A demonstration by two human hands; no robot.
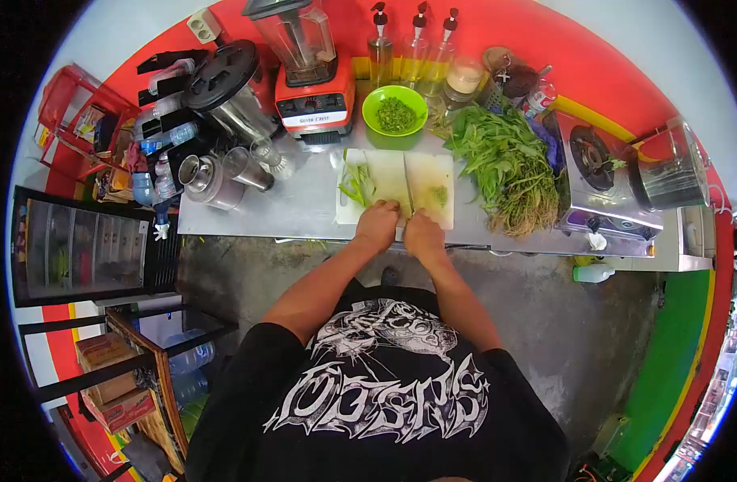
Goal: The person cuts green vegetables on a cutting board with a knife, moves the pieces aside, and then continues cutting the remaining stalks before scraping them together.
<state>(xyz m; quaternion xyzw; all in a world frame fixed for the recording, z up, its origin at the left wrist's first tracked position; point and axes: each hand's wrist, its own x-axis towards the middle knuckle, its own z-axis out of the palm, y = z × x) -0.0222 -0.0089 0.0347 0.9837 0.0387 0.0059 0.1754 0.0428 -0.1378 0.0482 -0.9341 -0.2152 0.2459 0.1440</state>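
My right hand (424,233) grips a knife (409,183), its blade pointing away from me over a white cutting board (442,166). Beside it, my left hand (378,225) rests at the board's front edge with curled fingers; what they hold, if anything, is hidden. Pale green stems (358,183) lie on the board's left part, just beyond my left hand. To the right of the blade is a small heap of finely chopped greens (440,194). Behind the board stands a lime green bowl (371,108) holding more chopped greens.
A large bunch of leafy greens with roots (505,153) lies right of the board, before a gas stove (591,161) bearing a pot (673,185). A red blender (314,104), metal containers (212,181) and pump bottles (380,60) stand along the steel counter (304,205).
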